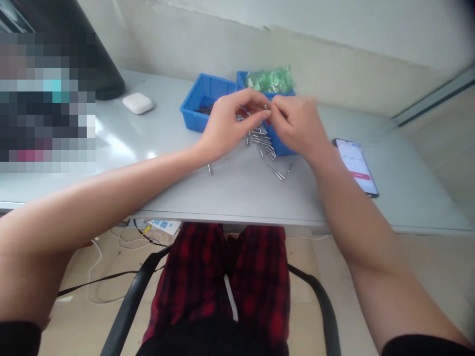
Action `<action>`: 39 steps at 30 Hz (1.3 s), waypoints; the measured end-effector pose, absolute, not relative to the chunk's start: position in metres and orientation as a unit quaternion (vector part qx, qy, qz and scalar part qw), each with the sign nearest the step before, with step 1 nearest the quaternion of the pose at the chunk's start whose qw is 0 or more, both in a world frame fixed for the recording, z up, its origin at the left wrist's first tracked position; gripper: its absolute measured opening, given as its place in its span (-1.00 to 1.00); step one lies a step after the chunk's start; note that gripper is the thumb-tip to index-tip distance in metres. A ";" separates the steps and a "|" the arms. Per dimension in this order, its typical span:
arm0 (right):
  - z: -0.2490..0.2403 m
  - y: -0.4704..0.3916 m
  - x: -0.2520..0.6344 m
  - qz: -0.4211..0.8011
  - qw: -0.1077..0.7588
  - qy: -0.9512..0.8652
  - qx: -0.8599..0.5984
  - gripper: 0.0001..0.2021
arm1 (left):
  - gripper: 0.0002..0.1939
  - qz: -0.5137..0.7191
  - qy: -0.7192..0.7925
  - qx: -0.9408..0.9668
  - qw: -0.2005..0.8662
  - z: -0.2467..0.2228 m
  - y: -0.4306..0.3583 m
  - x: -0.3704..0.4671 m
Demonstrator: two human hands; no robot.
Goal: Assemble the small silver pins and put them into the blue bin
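My left hand is closed in a pinch, with thumb and forefinger on a small silver metal piece. Right against those fingertips is my right hand, fingers curled and pressed together; what they grip is hidden. Both hands are held above a pile of slim silver metal pins on the table. Behind my left hand, a blue bin contains small dark brown parts. A second blue bin is mostly covered by my right hand.
Farther back, another blue bin holds a green plastic bag. A few loose pins lie nearer the table's front edge. A phone rests at right, a white case at left beside a dark monitor. The wall bounds the grey table.
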State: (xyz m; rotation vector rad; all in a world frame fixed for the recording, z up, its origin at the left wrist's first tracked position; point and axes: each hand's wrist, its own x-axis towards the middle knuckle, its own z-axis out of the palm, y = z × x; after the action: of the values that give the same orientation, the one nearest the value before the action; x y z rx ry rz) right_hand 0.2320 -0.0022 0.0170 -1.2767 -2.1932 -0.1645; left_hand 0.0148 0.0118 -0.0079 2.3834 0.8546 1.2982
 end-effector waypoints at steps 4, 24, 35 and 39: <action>0.018 -0.005 0.229 -0.074 0.316 -0.808 -0.491 -0.47 | -0.66 0.463 0.309 0.820 0.135 -0.009 0.016 0.014; 0.022 -0.009 0.221 -0.068 0.325 -0.808 -0.487 -0.51 | -0.65 0.458 0.308 0.822 0.143 -0.009 0.015 0.013; 0.023 -0.010 0.221 -0.049 0.319 -0.799 -0.507 -0.51 | -0.64 0.523 0.250 0.769 0.270 -0.010 0.033 0.015; 0.020 -0.008 0.220 -0.068 0.321 -0.790 -0.518 -0.47 | -0.59 0.533 0.231 0.761 0.288 -0.012 0.036 0.018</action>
State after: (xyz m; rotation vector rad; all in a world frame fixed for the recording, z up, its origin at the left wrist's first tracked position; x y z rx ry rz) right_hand 0.2203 -0.0077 0.0204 -1.3622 -2.0753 -0.1776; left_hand 0.0181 0.0355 -0.0120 2.0322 0.6156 1.4237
